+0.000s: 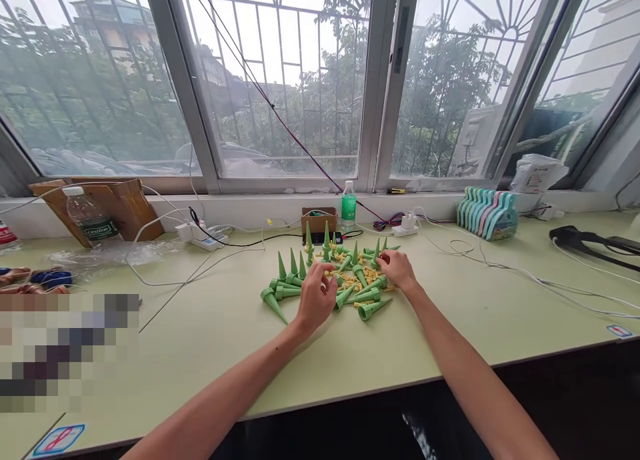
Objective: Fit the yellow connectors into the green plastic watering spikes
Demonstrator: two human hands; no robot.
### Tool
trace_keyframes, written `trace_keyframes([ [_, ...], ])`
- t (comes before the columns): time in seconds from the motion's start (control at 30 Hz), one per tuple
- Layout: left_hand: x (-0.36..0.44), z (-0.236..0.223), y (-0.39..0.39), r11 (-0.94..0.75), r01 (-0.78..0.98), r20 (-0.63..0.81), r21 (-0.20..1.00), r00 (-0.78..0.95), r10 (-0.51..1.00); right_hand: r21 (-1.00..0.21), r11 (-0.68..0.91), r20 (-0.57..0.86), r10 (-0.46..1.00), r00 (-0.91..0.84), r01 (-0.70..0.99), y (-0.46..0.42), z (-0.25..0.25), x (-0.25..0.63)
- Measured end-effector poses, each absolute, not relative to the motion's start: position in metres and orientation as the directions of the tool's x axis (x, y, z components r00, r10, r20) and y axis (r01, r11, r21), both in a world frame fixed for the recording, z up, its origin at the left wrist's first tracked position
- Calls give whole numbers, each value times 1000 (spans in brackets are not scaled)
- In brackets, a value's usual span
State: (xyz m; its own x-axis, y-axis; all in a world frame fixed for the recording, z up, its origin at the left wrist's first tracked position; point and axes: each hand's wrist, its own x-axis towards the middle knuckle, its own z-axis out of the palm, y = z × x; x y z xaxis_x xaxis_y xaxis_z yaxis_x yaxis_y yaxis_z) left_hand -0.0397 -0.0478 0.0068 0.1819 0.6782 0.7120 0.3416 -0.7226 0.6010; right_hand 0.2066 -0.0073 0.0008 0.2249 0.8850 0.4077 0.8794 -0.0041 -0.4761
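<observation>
Green hollow plastic spikes [371, 309] lie and stand in a loose pile on the table, with small yellow plastic pieces [346, 292] scattered among them. My left hand [319, 296] hovers at the near left side of the pile, fingers loosely curved and apart from the thumb, and nothing clearly shows in it. At the pile's right side, my right hand [398, 269] has its fingertips closed at the base of an upright green spike [376, 250]. Several more upright spikes [282, 267] stand left of my left hand. My hands hide part of the pile.
Behind the pile are a small cardboard box [319, 218], a black phone-like device [325, 238] and a green-labelled bottle [349, 205]. Cables and power strips [405, 229] run along the wall. Pastel plastic pieces [487, 213] stand in a row at right. A large bottle [93, 217] stands left.
</observation>
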Motion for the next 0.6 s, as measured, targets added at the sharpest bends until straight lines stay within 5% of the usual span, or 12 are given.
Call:
trace_keyframes([
  [0.3, -34, 11, -53, -720, 334, 705, 608, 191, 684, -484, -65, 321, 915, 246, 873, -9, 4, 213],
  [0.6, -29, 15, -61, -755, 332, 725, 565, 237, 647, -531, -55, 492, 792, 361, 845, -15, 10, 210],
])
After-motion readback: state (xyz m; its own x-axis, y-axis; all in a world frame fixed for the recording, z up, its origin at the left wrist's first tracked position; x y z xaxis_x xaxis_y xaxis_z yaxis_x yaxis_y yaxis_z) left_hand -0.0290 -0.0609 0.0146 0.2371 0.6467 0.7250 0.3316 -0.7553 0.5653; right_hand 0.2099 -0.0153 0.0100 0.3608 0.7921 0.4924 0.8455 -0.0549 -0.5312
